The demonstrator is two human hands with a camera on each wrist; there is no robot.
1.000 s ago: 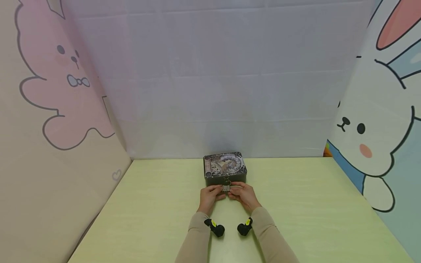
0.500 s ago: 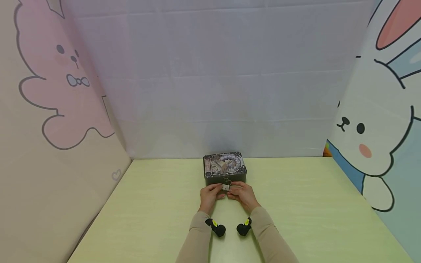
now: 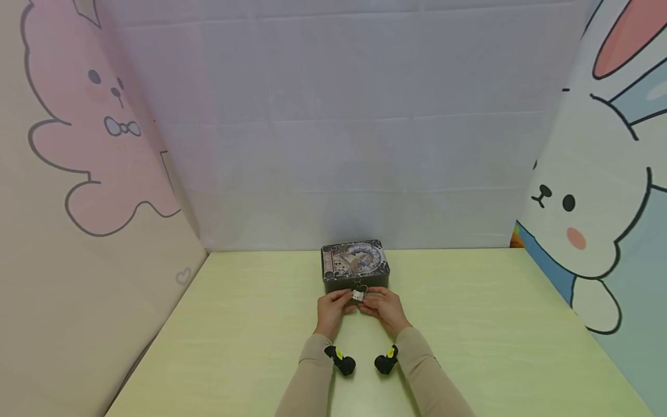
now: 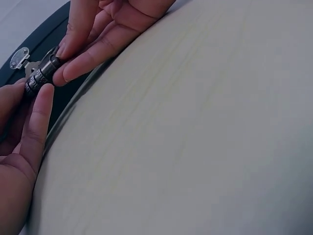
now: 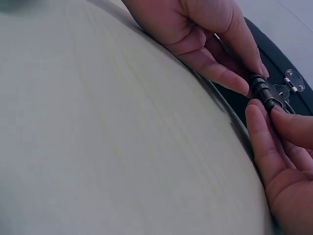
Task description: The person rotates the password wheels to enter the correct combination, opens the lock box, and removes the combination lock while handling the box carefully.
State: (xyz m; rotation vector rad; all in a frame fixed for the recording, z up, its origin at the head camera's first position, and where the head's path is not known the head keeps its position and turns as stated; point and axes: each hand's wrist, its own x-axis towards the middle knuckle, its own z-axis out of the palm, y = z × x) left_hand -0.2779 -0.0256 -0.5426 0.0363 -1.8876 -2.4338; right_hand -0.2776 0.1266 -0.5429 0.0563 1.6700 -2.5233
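Observation:
A dark metal box (image 3: pixel 356 259) with a printed lid stands shut at the back of the table. At its front, a small combination padlock (image 3: pixel 358 296) with number dials hangs by the silvery latch (image 4: pixel 20 58). My left hand (image 3: pixel 330 314) pinches one end of this padlock between thumb and fingers. From the other side, my right hand (image 3: pixel 387 310) pinches the opposite end, beside its shackle. Both wrist views show the dials as a dark ridged cylinder between the fingertips. Part of the lock body is hidden behind the fingers.
The pale yellow-green table (image 3: pixel 250 341) spreads around the box. A white sheet (image 3: pixel 323 145) hangs close behind it. Cartoon-printed panels (image 3: pixel 578 243) flank the table. A black wrist camera (image 3: pixel 345 365) sits on each sleeve cuff.
The padlock has tilted slightly, and its face looks brighter in the head view. Both hands keep their hold on it, and the box stays in place.

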